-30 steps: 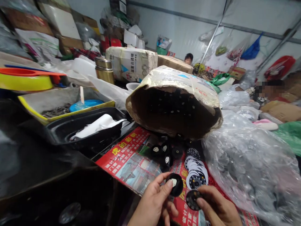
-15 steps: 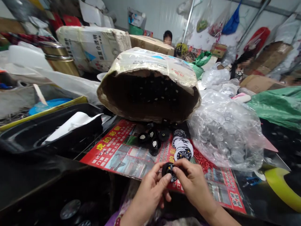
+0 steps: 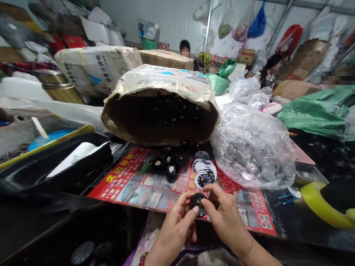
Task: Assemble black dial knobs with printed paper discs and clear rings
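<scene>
A small round black piece (image 3: 198,205) with a dial-like face is held near the table's front edge. My left hand (image 3: 179,223) grips it from the left, thumb on its face. On its other side my right hand (image 3: 226,218) has its thumb against the face, index finger raised over the rim. Beyond my hands lie a fanned stack of printed dial discs (image 3: 205,175) and several black round pieces (image 3: 172,170), on a red printed sheet (image 3: 155,189). Red strands (image 3: 229,183) lie right of the discs.
A wide open sack (image 3: 161,79) with dark pieces inside faces me. Right of it sits a clear bag of transparent round parts (image 3: 249,147). A black tray (image 3: 91,162) is at left, a yellow ring (image 3: 318,207) at right. People (image 3: 185,48) are in the background.
The view has shifted, so the surroundings appear further left. My right index finger has lifted slightly off the black piece; both hands stay at it.
</scene>
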